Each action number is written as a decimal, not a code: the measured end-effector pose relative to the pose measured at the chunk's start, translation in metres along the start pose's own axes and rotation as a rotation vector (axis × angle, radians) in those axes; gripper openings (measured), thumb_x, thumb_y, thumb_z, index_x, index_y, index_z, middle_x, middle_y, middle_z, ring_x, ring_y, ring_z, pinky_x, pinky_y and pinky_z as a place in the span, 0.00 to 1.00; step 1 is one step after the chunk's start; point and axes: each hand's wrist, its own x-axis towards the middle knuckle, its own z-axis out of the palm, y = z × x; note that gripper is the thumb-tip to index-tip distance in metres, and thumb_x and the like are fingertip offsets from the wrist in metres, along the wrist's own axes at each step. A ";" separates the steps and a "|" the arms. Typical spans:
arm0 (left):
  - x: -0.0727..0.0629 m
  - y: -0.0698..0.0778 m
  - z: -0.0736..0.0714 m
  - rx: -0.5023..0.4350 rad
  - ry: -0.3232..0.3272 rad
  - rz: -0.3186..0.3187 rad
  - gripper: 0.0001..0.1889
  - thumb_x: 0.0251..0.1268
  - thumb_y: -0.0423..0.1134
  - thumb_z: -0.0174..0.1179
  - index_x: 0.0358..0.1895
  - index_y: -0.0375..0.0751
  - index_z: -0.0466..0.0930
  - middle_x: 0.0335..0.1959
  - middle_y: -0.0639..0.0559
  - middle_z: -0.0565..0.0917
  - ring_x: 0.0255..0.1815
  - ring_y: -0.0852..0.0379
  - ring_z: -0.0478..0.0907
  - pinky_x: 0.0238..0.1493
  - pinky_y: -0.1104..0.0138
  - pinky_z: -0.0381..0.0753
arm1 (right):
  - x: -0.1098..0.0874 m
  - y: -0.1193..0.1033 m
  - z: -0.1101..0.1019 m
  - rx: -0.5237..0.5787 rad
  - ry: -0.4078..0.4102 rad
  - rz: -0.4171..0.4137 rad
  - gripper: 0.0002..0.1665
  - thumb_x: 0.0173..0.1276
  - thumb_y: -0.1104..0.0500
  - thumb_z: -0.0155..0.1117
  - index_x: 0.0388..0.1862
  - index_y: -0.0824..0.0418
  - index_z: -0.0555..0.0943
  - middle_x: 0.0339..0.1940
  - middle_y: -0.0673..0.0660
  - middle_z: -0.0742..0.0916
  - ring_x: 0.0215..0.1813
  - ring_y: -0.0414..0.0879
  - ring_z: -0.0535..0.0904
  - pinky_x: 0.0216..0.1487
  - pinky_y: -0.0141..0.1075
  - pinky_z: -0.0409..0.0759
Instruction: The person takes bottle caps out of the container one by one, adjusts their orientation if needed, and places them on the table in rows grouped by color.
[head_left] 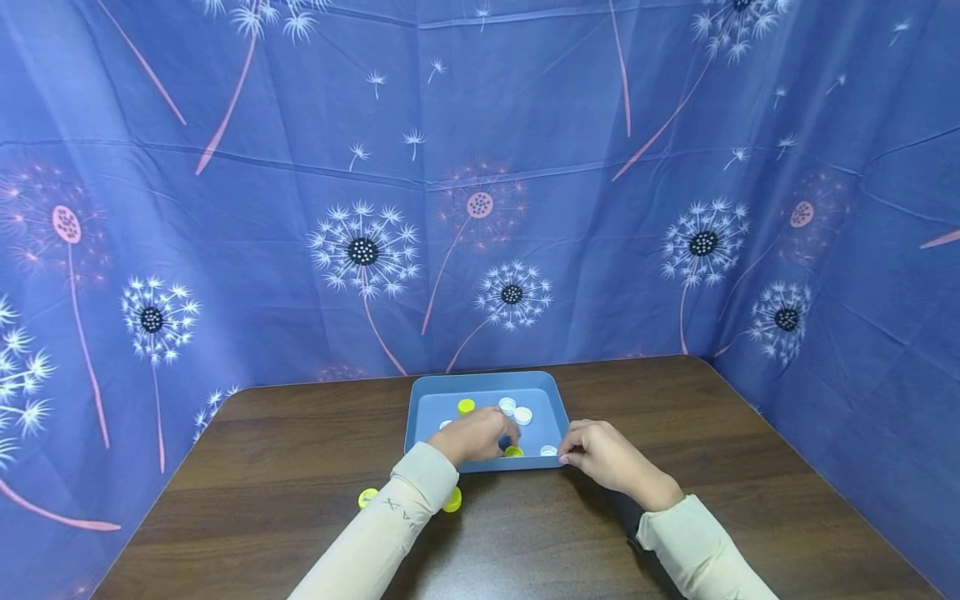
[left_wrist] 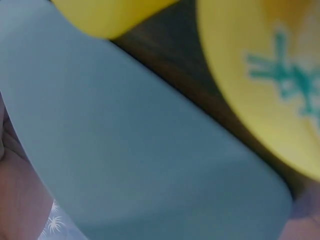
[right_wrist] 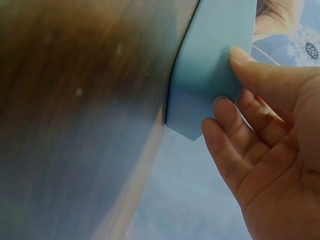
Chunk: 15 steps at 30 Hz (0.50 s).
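A shallow blue tray (head_left: pixel 416 429) stands on the table and holds several white and yellow bottle caps. My left hand (head_left: pixel 480 434) reaches over its front wall, fingers bent down beside a yellow cap (head_left: pixel 513 452); whether they pinch it is hidden. My right hand (head_left: pixel 609 454) grips the tray's front right corner. In the right wrist view, the thumb lies on the tray's outer wall (right_wrist: pixel 215 65) and the fingers (right_wrist: pixel 227 117) are around the corner. A white cap (head_left: pixel 549 451) lies inside by that corner. In the left wrist view, the tray wall (left_wrist: pixel 135 135) fills the middle.
Two yellow caps, one left of my left sleeve (head_left: pixel 367 497) and one right of it (head_left: pixel 452 500), lie on the brown table (head_left: pixel 300 450) before the tray. Inside the tray, a yellow cap (head_left: pixel 466 407) and white caps (head_left: pixel 522 415) lie farther back. A blue dandelion-print cloth (head_left: pixel 420 275) hangs behind.
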 end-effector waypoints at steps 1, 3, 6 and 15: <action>0.001 -0.001 0.001 0.002 0.001 0.002 0.13 0.59 0.31 0.70 0.46 0.49 0.90 0.48 0.62 0.87 0.56 0.62 0.79 0.60 0.70 0.74 | 0.000 0.000 0.000 0.002 0.001 0.001 0.07 0.57 0.68 0.74 0.28 0.56 0.88 0.28 0.42 0.84 0.35 0.35 0.78 0.37 0.33 0.80; 0.001 -0.001 0.002 0.005 -0.005 0.013 0.16 0.59 0.30 0.70 0.49 0.50 0.89 0.48 0.63 0.86 0.55 0.62 0.78 0.60 0.70 0.74 | 0.000 0.000 0.000 0.008 -0.003 0.002 0.07 0.57 0.69 0.74 0.28 0.57 0.88 0.28 0.43 0.84 0.35 0.35 0.78 0.37 0.33 0.80; 0.002 -0.002 0.004 0.015 -0.026 0.040 0.21 0.60 0.28 0.68 0.54 0.53 0.87 0.51 0.64 0.85 0.57 0.62 0.76 0.65 0.68 0.70 | -0.001 0.000 0.001 0.012 -0.011 0.007 0.06 0.58 0.68 0.74 0.28 0.57 0.88 0.29 0.43 0.85 0.35 0.35 0.78 0.37 0.33 0.80; 0.003 -0.001 0.004 0.022 -0.027 0.030 0.21 0.60 0.26 0.65 0.48 0.61 0.89 0.49 0.63 0.82 0.53 0.63 0.73 0.59 0.69 0.71 | -0.001 0.000 0.000 0.006 -0.012 0.005 0.06 0.57 0.68 0.74 0.29 0.57 0.88 0.29 0.44 0.85 0.36 0.36 0.79 0.38 0.34 0.81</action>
